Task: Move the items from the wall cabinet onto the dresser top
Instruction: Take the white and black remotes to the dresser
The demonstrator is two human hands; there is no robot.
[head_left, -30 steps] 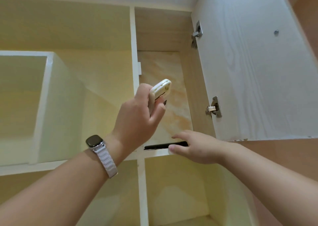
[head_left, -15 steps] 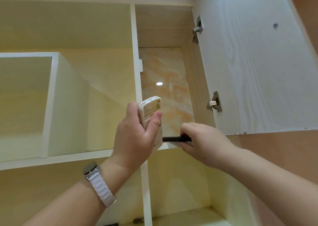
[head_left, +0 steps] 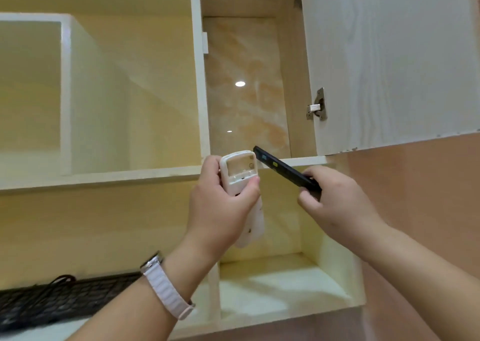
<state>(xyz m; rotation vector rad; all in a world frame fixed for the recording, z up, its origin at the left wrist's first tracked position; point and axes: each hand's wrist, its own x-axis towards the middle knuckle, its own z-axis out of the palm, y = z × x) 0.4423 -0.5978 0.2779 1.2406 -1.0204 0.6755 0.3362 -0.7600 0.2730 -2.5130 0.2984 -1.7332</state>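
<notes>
Head view, we list: left hand [head_left: 220,208] wrapped round white remote [head_left: 241,170]; right hand [head_left: 337,208] pinching slim black device [head_left: 281,170], probably a remote, tilted clear of cabinet shelf [head_left: 306,160], presumably for carrying down.

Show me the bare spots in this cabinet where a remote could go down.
The lower right cubby floor, between the divider and the right wall, looks bare. The keyboard crowds the lower left shelf. The upper shelf top is hidden from below.
</notes>
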